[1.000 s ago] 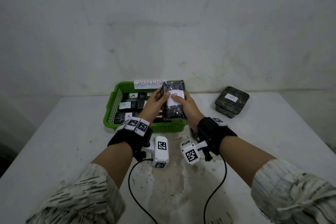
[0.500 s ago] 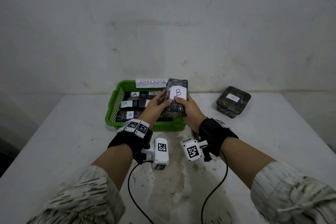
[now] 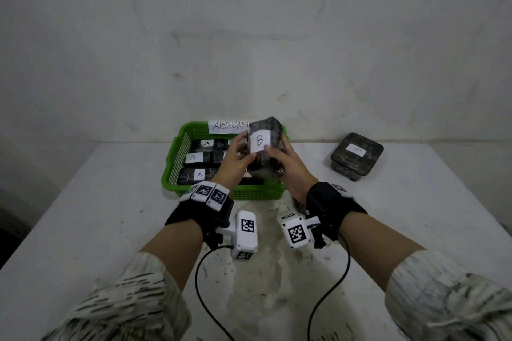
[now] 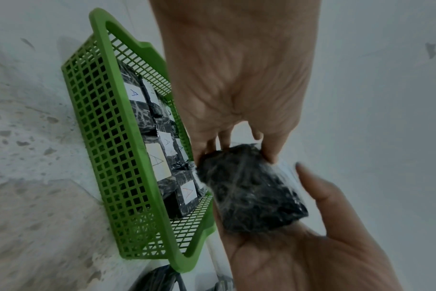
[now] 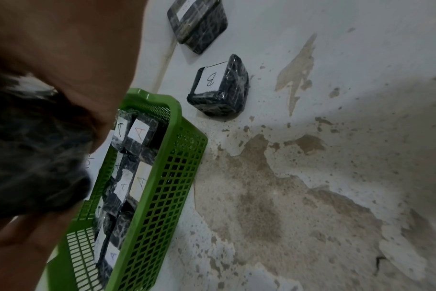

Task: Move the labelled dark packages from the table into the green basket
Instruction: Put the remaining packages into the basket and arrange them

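Half looking at a pale, blotched plaster wall, half looking down on a white table set against it, its paint flaking to brown patches near the middle.

Finding the green basket at the far centre of the table: rectangular plastic, lattice sides, smooth rounded rim, with a paper sign reading "ABNORM…" on its back wall. Seeing it holding several dark packages lying flat and close together, each film-wrapped, glossy and marked "A" on a white slip.

Noting a squarish dark mottled block with a white label standing well right of the basket, and, in the right wrist view, a second "B" package lying on the table just beside the basket's right end.

Holding the "B" package upright above the basket's near right part, clear of the packages below: left hand gripping its left edge, right hand its right, thumbs on the front by the label, fingers curled behind.
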{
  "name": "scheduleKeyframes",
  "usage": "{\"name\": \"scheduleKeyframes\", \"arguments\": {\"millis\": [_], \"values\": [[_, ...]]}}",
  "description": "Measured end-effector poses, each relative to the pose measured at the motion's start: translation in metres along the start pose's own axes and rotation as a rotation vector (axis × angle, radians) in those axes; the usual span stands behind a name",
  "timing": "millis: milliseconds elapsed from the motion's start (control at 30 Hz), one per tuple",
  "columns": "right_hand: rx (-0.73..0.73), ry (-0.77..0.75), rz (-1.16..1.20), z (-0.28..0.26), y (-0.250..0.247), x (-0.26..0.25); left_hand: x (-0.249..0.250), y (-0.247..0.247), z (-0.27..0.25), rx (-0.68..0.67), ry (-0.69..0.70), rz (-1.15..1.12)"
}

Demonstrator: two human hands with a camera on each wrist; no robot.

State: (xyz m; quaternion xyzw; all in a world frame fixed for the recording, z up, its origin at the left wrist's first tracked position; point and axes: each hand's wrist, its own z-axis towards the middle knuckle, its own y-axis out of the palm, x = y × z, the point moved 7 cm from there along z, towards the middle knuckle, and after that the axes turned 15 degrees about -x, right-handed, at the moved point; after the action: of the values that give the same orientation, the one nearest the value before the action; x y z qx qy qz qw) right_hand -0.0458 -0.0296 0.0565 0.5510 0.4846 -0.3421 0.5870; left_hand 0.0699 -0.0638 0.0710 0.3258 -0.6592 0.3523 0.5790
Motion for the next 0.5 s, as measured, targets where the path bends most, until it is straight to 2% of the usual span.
{"name": "scheduleKeyframes", "arguments": {"millis": [67,233,367,433,500], "values": [[0.038,-0.046,-0.053,-0.004,-0.001,-0.010,0.002,-0.006,0.004,0.025,-0.004,0.063],[0.047,-0.143,-0.212,-0.006,-0.004,-0.020,0.005,-0.005,0.007,0.019,-0.074,-0.210],[0.043,-0.169,-0.272,-0.008,-0.003,-0.025,0.002,-0.013,0.007,0.126,-0.101,-0.202],[0.109,-0.199,-0.263,-0.010,-0.008,-0.030,0.001,-0.015,0.005,0.154,-0.074,-0.202],[0.212,-0.212,-0.264,-0.009,-0.014,-0.031,0.000,-0.013,0.005,0.128,-0.070,-0.203]]}}
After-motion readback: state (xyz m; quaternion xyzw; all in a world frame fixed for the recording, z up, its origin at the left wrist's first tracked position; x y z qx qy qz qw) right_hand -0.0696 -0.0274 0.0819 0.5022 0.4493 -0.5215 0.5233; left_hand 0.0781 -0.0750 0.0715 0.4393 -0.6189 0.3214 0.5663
